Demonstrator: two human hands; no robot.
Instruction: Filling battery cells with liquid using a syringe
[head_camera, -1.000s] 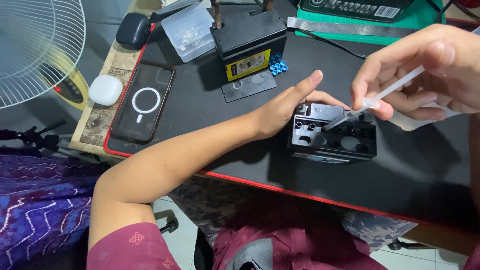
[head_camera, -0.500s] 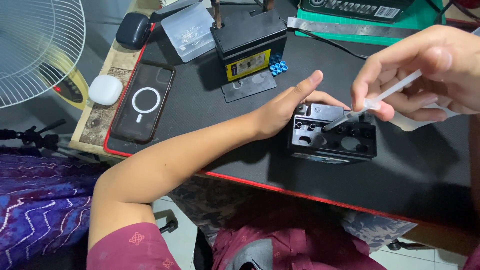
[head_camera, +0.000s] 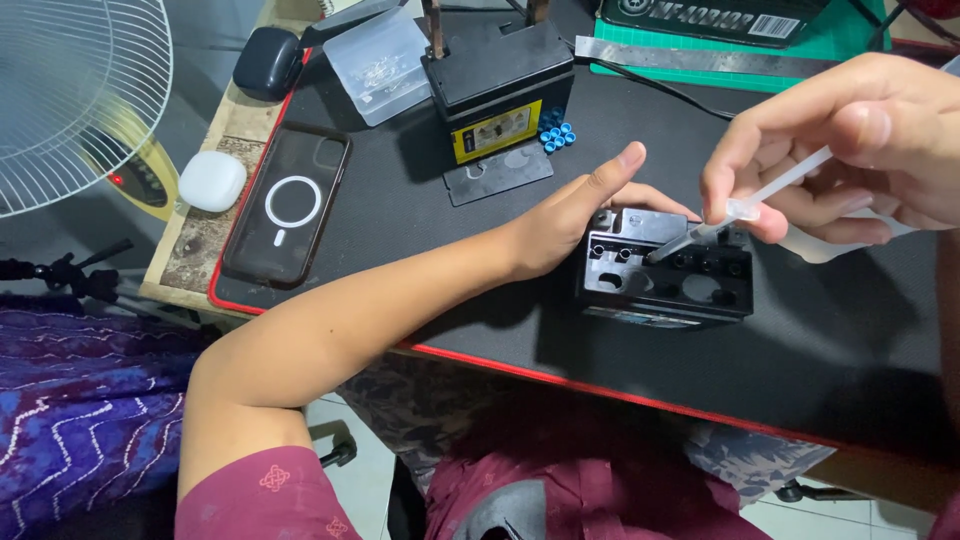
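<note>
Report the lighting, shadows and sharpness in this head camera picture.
Head view: even, soft light from above; sharp focus on the left hand and the small black battery. The right hand, close to the lens, looks slightly soft while holding a white syringe. Soft shadows fall on the black mat; mild glare on the phone. The fan bows at the edge.

Evenly lit from above, sharp throughout; soft shadows on the black mat (head_camera: 400, 215), mild glare on the phone (head_camera: 287, 205).
</note>
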